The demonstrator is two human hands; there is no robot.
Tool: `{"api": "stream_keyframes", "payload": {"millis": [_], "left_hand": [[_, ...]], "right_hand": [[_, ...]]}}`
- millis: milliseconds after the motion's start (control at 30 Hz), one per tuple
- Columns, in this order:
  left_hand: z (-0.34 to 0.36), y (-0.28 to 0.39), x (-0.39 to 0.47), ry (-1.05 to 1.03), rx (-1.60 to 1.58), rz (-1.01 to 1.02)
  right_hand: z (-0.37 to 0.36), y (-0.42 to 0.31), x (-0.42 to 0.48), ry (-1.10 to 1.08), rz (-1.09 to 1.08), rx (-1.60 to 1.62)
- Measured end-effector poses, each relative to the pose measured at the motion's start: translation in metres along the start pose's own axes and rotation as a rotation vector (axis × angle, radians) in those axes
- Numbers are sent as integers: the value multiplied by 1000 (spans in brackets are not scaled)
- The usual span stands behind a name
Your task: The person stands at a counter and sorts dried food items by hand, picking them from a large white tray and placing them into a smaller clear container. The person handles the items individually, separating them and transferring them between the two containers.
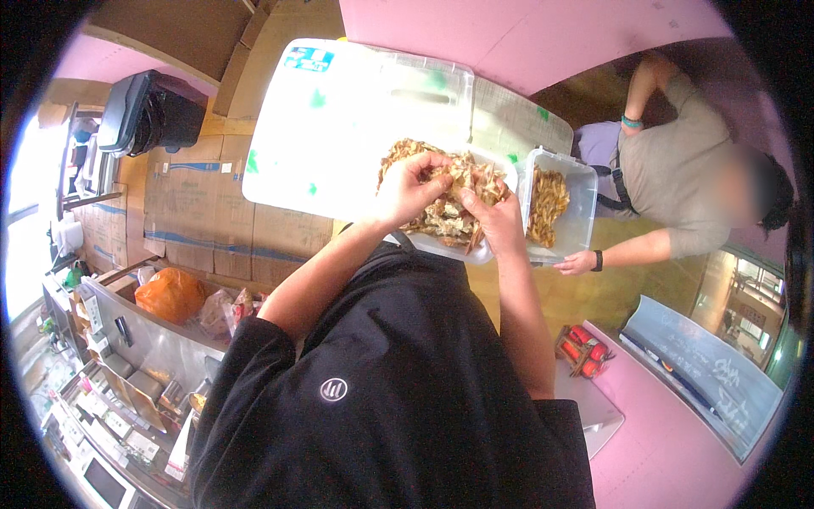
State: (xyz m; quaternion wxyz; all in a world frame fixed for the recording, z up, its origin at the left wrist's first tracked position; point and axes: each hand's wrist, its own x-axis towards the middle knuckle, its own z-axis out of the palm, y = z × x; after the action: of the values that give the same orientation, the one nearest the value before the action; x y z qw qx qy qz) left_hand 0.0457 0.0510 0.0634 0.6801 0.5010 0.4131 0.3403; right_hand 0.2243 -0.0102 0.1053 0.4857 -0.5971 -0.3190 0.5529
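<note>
Both my hands are over a heap of dried, yellow-brown food pieces [445,216] in a white plastic tub [484,254]. The exact kind of food cannot be told. My left hand [413,184] pinches a pale dried piece [459,173] between thumb and fingers. From the other side, my right hand [499,219] grips the same clump, its thumb near the left fingertips. Right beside it stands a clear plastic bin [575,203] holding longer golden-brown dried pieces [548,207].
The tubs stand at a white table [305,146] with green marks. A co-worker [674,153] is at the right, one hand [577,262] by the clear bin's corner. Cardboard [203,216] covers the left side, near a black bin [152,111] and an orange bag [170,294].
</note>
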Motion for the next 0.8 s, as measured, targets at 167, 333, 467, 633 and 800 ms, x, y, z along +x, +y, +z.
{"api": "stream_keyframes", "payload": {"millis": [167,333,467,633,800], "left_hand": [[0,2,1,-87,-244,-110],[-5,-3,6,-144,-585,-339],[-6,-2,6,-130,-694,-426],[-9,-1,8,-196,-737,-443],[-11,-3,12,-281,-807,-432]], "right_hand": [[-7,16,4,-64,30,231],[-13,31,10,-76,181,425],[-8,29,10,-68,191,514],[-23,41,15,-125,328,574],[-35,59,24,-224,345,658]]}}
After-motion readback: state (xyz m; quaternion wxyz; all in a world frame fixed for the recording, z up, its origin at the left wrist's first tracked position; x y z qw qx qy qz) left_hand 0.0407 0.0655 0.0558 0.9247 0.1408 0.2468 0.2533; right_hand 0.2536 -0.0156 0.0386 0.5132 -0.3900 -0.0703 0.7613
